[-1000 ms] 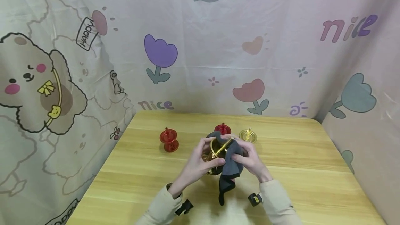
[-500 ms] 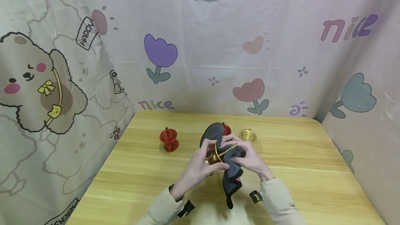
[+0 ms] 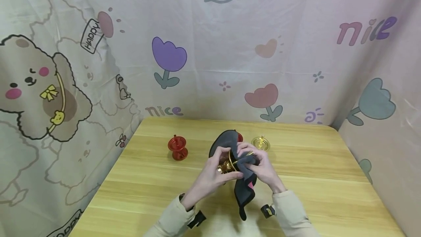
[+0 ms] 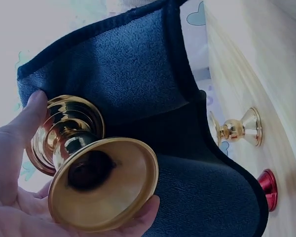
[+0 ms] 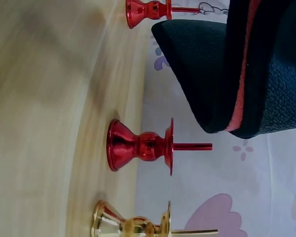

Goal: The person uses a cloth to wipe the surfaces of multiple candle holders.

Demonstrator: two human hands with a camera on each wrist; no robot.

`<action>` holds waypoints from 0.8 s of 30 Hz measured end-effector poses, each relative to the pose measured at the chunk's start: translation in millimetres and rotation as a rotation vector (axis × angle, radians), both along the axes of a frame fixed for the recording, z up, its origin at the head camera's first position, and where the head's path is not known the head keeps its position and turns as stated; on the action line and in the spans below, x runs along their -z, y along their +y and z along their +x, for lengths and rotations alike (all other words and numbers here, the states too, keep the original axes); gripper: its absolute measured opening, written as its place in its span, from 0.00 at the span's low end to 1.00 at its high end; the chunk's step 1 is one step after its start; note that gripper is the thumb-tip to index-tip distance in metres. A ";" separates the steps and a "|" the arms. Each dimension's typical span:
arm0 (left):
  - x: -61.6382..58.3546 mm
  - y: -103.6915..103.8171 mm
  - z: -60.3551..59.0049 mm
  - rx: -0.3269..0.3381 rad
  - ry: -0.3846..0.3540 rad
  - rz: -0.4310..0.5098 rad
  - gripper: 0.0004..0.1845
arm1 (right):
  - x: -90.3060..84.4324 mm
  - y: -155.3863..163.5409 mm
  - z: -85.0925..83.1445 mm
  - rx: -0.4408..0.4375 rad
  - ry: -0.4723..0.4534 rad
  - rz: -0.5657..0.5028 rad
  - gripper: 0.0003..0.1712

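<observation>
Looking down from the head view, the left hand (image 3: 210, 175) grips a gold candlestick (image 3: 227, 164) above the middle of the wooden table (image 3: 138, 178), fingers curled round its base and stem. The right hand (image 3: 260, 169) presses a dark grey cloth (image 3: 241, 178) against the candlestick, fingers bent and pinching the fabric; the cloth drapes over the top of the piece and hangs toward the near edge of the table. Behind the hands stand a red candlestick (image 3: 178, 148) off to the left, another red candlestick (image 3: 239, 136) mostly hidden by the cloth, and a second gold candlestick (image 3: 261, 143) to the right (all three upright, well apart from the one being held).

From the left wrist view, the gold candlestick (image 4: 89, 163) lies tilted in the left hand (image 4: 15, 197), its flared base turned toward the camera, thumb on the upper rim and a fingertip under the base edge. The cloth (image 4: 138, 89) wraps behind and beside it, touching it.

From the right wrist view, the right hand itself is out of sight; only the cloth (image 5: 266, 69), with a pink inner layer at its hem, hangs in front. Beyond it stand the two red candlesticks (image 5: 143, 145) and the second gold one (image 5: 133, 226) on the table (image 5: 39, 123).
</observation>
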State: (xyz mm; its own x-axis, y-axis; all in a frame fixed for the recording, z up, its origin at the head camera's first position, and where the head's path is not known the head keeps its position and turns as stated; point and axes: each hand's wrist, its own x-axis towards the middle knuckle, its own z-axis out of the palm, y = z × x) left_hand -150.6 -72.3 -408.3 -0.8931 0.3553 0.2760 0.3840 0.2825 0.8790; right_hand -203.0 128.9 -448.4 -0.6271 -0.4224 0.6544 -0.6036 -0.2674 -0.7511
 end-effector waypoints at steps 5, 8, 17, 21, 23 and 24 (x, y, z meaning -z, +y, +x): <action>0.4 -2.8 0.7 -0.015 0.006 -0.015 0.33 | 2.3 -0.4 -0.6 -0.078 -0.068 -0.138 0.11; 0.4 -4.4 0.7 -0.020 0.018 -0.019 0.33 | 1.9 0.3 -1.0 -0.085 -0.077 -0.136 0.12; -0.8 -8.9 2.6 -0.005 0.023 0.000 0.33 | 4.9 6.9 -2.6 -0.024 -0.046 -0.011 0.23; -3.6 -8.9 3.1 -0.001 0.019 0.036 0.33 | 9.1 6.7 -1.0 -0.045 -0.117 -0.128 0.21; -5.9 -9.3 3.2 -0.003 0.009 0.045 0.33 | 9.4 5.8 0.0 -0.034 -0.118 -0.144 0.20; -6.8 -9.8 3.1 -0.003 0.003 0.043 0.33 | 8.5 5.4 0.5 -0.026 -0.110 -0.133 0.18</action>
State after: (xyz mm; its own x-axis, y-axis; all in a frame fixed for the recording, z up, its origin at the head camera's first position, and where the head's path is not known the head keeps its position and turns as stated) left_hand -147.5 -82.0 -401.4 -0.8932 0.3406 0.2936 0.3861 0.2459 0.8891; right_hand -202.5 134.3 -456.9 -0.6879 -0.3536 0.6338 -0.5116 -0.3833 -0.7690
